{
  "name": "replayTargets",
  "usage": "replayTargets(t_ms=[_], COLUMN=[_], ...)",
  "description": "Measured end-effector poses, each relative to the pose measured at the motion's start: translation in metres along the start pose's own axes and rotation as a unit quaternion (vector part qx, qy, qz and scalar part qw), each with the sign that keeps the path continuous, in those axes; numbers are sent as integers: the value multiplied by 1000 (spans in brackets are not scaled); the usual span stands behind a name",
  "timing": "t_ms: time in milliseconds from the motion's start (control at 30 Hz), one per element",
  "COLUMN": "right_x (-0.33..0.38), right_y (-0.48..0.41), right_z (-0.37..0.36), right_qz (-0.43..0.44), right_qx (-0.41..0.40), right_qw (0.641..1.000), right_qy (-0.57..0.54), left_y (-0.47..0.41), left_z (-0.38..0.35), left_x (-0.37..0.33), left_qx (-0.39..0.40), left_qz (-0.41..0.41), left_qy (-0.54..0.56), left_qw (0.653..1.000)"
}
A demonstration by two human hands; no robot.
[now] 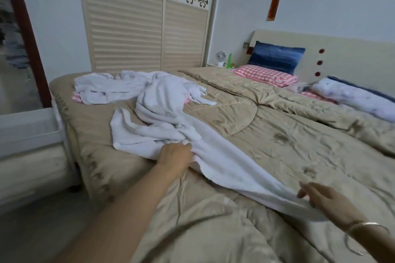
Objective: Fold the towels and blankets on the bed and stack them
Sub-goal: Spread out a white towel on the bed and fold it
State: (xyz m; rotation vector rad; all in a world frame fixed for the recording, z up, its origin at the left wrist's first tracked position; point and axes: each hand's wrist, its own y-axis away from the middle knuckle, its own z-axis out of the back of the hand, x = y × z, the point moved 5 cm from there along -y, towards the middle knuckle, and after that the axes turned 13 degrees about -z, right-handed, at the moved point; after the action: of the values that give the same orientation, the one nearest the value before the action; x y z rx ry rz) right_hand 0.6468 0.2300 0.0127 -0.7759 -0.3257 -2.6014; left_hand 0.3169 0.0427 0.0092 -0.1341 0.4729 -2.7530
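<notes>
On the bed [288,139], a white towel [215,156] is held stretched along its near edge, with its far end bunched beside a crumpled heap [102,89]. Spreading is judged to be in hand, and flattening is called for before any fold. The edge is gripped by the left hand [175,157], arm outstretched, and pinched by the right hand [322,200].

Towels [158,100] heaped on bed [277,134]; pillows [267,74] far right; wardrobe [139,34] behind.
</notes>
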Motion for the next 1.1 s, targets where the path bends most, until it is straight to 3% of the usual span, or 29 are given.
replayTargets(t_ms=[133,200,300,367,433,533,633,700,733,767,833,867,900,933,967,1000,1033,1067,1100], right_x=[12,6,7,3,-3,-13,-28,-74,-107,-139,-188,-203,-211,-236,-242,-269,-285,-303,-315], right_y=[46,45,45,38,32,21,19,9,5,2,20,28,45,49,57,71,67,61,53], right_z=[-40,-63,-68,-64,-52,-15,45,107,145,182,229,233,232,228,227,229,224,213,196], right_qz=[71,124,126,115,86,124,303,299,248,189,37,-38,-93,-169,-241,-393,-468,-432,-367], right_qx=[20,-32,-52,-47,-41,-61,-176,-228,-254,-284,-331,-365,-388,-355,-315,-292,-280,-237,-174], right_qw=[981,951,945,950,933,907,853,828,833,850,901,909,912,919,918,870,837,869,912], right_qy=[182,281,298,287,348,399,388,416,424,402,278,195,95,16,-11,-47,-33,-40,-48], left_y=[37,56,79,93,99,85,55,40,36,34,35,40,45,49,49,47,41,35,31], left_z=[-11,-7,1,8,19,48,73,81,83,86,96,105,107,104,93,76,57,38,21], left_x=[-12,-19,-26,-34,-48,-99,-187,-265,-307,-346,-428,-463,-487,-502,-506,-503,-486,-471,-453], left_qx=[112,121,167,244,316,413,411,367,340,318,322,345,372,400,407,389,346,307,266], left_qz=[90,84,62,49,42,35,-44,-76,-73,-62,-66,-90,-101,-96,-88,-86,-89,-101,-109], left_qy=[17,29,68,73,58,83,178,307,413,532,737,791,809,799,770,727,665,595,534], left_qw=[990,989,982,966,946,906,893,875,842,782,590,497,444,438,483,559,656,736,795])
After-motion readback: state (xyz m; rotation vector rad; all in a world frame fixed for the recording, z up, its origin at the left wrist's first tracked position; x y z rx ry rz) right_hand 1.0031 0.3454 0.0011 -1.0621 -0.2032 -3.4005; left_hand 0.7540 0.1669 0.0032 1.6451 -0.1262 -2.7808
